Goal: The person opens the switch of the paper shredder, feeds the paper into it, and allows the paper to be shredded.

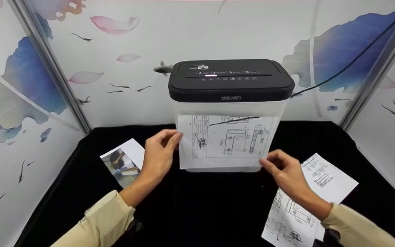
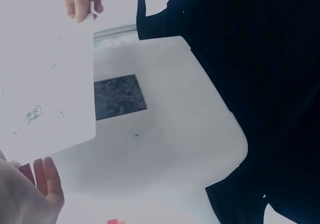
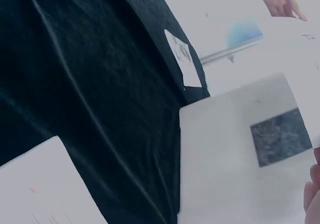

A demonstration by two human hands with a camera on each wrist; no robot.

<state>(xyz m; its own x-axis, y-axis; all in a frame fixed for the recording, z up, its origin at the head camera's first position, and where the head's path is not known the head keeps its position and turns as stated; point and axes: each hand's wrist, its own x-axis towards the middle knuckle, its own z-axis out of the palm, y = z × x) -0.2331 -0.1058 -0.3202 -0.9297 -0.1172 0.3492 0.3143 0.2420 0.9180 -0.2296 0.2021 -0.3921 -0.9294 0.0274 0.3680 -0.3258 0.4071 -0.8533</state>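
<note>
A sheet of paper [image 1: 214, 140] printed with a technical drawing hangs between my two hands in front of a paper shredder [image 1: 231, 91]. My left hand [image 1: 161, 151] pinches its left edge between thumb and fingers. At the lower right corner, my right hand [image 1: 283, 168] pinches the sheet the same way. The shredder has a black top with a feed slot and a whitish bin below, partly hidden behind the sheet. In the left wrist view the sheet [image 2: 50, 88] stands off from the bin [image 2: 170, 149], whose dark window [image 2: 122, 97] shows past its edge.
Left on the black cloth [image 1: 211, 209] lies a sheet with a colour photo [image 1: 120, 163]. Another drawing sheet [image 1: 334, 178] lies on the right, partly under my right forearm. A black cord [image 1: 348, 61] runs from the shredder to the upper right. Patterned wall panels [image 1: 252, 31] surround the table.
</note>
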